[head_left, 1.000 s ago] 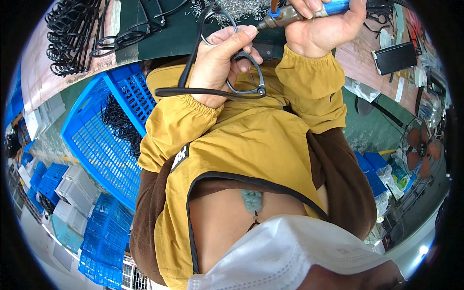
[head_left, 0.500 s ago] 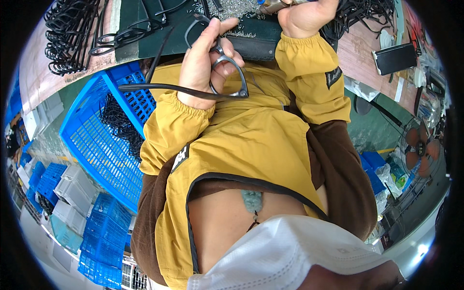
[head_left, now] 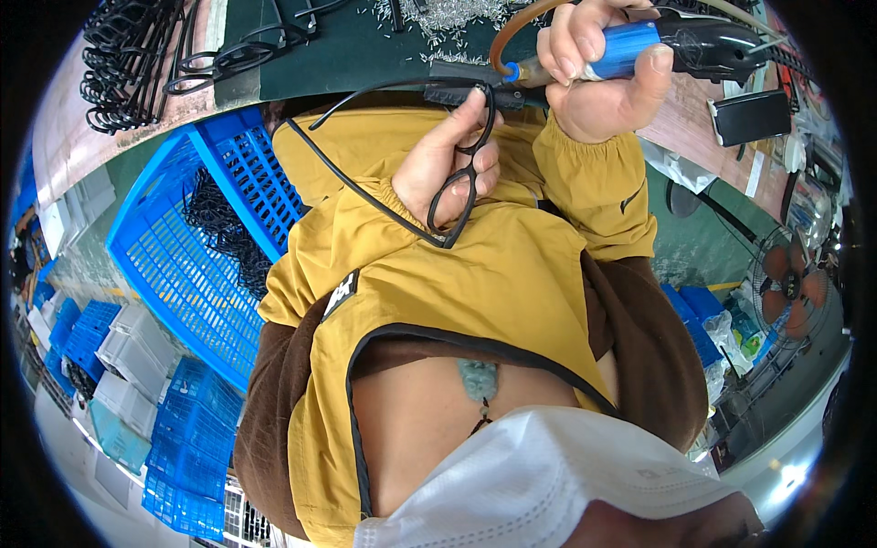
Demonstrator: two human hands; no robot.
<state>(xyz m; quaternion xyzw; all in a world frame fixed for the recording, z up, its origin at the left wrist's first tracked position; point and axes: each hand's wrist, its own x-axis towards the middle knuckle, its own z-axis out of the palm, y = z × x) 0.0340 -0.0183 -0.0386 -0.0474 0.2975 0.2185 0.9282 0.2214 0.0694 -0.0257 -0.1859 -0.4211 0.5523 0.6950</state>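
My left hand (head_left: 429, 173) is closed around a black eyeglass frame (head_left: 472, 171), gripping it by its rims. Both temples are unfolded and stretch to the left across my lap. Wrapped in my right hand (head_left: 589, 105) is a powered screwdriver (head_left: 626, 50) with a blue band and a dark body; a brown tube (head_left: 512, 35) curves up from its front. The driver's tip points left, close to the upper end of the eyeglass frame; whether they touch I cannot tell. Tiny metal screws (head_left: 448, 23) lie scattered on the dark green mat (head_left: 343, 46) beyond my hands.
Several black eyeglass frames (head_left: 137, 64) are stacked at the far left of the table, with others (head_left: 247, 55) on the mat. A blue basket (head_left: 174, 265) holding black parts stands to my left. A black rectangular object (head_left: 749, 117) and a fan (head_left: 790, 283) are on the right.
My right hand has come nearer and left, bringing the screwdriver fully into view beside the eyeglass frame. My left hand has moved right and slightly lower, turning the frame.
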